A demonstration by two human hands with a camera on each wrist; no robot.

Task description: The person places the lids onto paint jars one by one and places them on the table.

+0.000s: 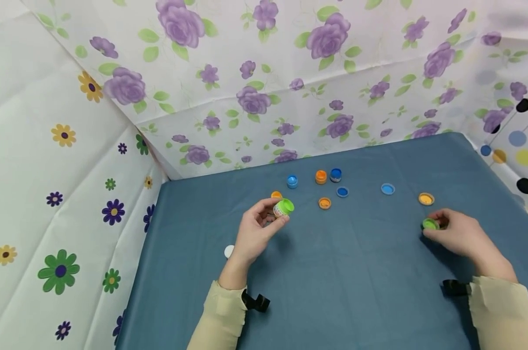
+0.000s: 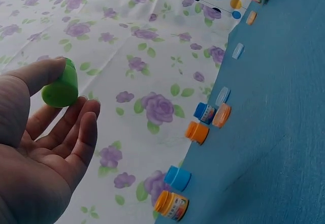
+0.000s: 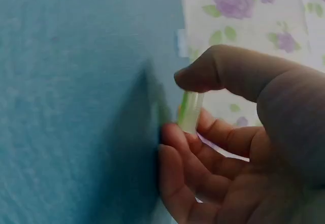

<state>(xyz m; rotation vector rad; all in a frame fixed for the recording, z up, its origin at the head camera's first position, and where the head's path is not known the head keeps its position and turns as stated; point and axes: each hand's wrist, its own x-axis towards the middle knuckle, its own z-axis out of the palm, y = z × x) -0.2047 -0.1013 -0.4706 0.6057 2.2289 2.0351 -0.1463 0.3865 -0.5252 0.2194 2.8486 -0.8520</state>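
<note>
My left hand holds a small green paint pot above the table, pinched between thumb and fingers. In the left wrist view the green pot's smooth base faces the camera. Far to the right, my right hand pinches a green lid by its edge, low over the table. The right wrist view shows that lid edge-on between thumb and fingertips. Beyond the right hand lies a yellow-orange lid. An orange-yellow pot stands just behind the left hand, partly hidden by it.
Toward the back of the blue table stand a light blue pot, an orange pot and a dark blue pot. Loose lids lie nearby: orange, dark blue, light blue. A white disc lies beside the left wrist.
</note>
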